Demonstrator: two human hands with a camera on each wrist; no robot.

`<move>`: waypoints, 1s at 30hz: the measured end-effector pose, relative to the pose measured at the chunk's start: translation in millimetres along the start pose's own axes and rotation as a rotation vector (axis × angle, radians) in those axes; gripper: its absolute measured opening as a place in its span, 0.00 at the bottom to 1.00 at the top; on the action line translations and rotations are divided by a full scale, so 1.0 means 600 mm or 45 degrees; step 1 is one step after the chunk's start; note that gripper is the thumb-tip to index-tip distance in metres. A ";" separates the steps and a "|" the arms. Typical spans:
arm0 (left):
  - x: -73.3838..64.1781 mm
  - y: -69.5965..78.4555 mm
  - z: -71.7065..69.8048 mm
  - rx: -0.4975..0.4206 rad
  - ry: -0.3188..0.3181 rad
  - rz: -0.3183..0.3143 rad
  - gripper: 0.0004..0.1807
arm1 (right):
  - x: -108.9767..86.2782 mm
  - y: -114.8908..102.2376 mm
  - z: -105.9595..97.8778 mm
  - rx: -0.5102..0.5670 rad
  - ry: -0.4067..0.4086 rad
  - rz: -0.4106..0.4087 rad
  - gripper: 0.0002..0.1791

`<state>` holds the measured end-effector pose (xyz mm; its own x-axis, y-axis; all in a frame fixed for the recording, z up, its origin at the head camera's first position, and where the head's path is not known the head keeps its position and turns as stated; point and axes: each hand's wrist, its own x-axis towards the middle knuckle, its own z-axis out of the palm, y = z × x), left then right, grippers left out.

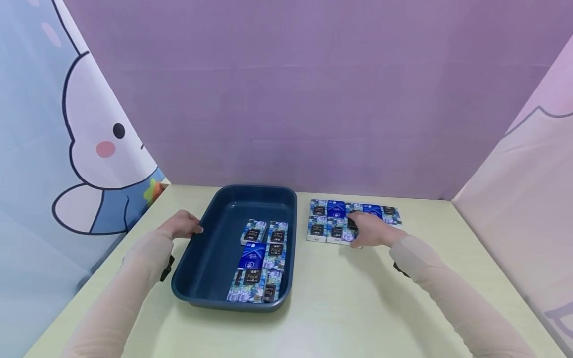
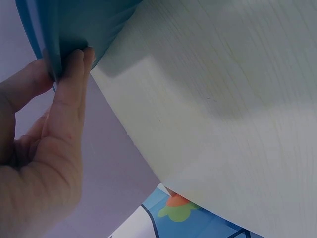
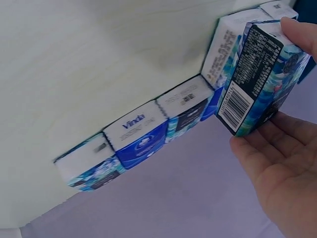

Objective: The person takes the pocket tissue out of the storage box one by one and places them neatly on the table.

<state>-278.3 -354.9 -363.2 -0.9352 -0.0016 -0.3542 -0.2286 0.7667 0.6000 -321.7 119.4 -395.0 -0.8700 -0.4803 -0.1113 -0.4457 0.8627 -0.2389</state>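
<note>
My left hand (image 1: 181, 224) pinches the left rim of a dark blue plastic tub (image 1: 208, 261), thumb and fingertips on either side of the wall in the left wrist view. My right hand (image 1: 372, 230) holds a floral tissue pack (image 3: 252, 74) between thumb and fingers; its dark printed side and barcode show in the right wrist view. Two rows of tissue packs (image 1: 317, 228) lie beside the tub, some floral and some plain blue, and this hand partly hides them. Inside the tub, several more tissue packs (image 1: 274, 256) lie along its right side.
Everything stands on a pale wood-grain table (image 1: 340, 308). A purple cloth wall (image 1: 313, 99) rises behind its back edge. Printed cartoon curtains (image 1: 36, 149) hang at the sides. The tub's left half shows bare floor.
</note>
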 end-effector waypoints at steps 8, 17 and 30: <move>0.000 -0.002 0.000 0.014 0.009 0.010 0.20 | -0.008 0.021 0.006 0.016 -0.012 0.032 0.47; -0.002 0.001 0.000 0.013 0.013 -0.015 0.22 | -0.017 0.042 0.021 -0.002 -0.019 0.059 0.46; 0.005 -0.004 -0.001 -0.006 0.010 -0.007 0.22 | -0.020 0.046 0.047 0.022 -0.021 0.015 0.47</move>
<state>-280.5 -357.2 -365.1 -0.9361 -0.0112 -0.3517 -0.2351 0.7636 0.6013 -317.2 144.6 -427.6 -0.8714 -0.4729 -0.1304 -0.4317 0.8655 -0.2540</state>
